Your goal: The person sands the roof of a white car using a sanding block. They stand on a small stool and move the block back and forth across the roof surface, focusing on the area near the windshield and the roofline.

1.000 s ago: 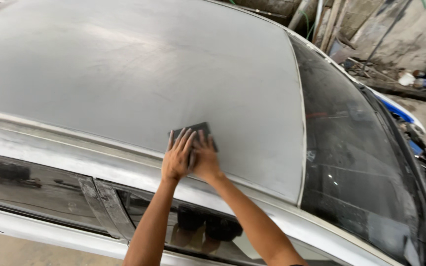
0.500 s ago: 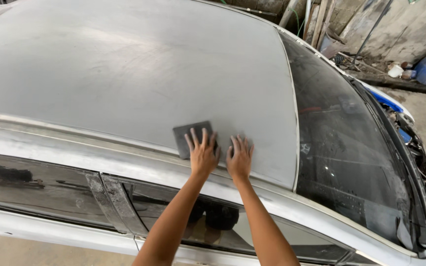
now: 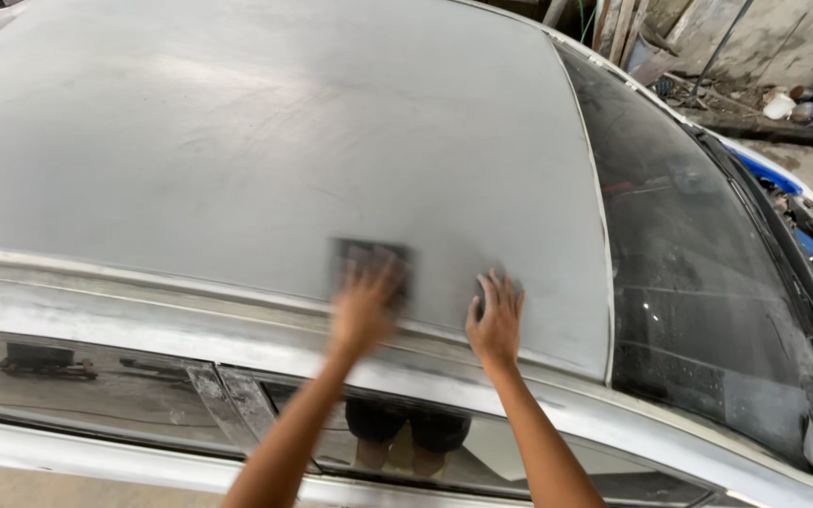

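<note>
My left hand (image 3: 361, 310) presses flat on the dark sanding pad (image 3: 372, 266) at the near edge of the car roof (image 3: 265, 150); motion blur hides the grip. My right hand (image 3: 496, 320) rests open, empty, beside it.

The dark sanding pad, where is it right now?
In the head view, the dark sanding pad lies flat on the grey car roof near its side edge, under the left hand, left of the right hand.
</note>
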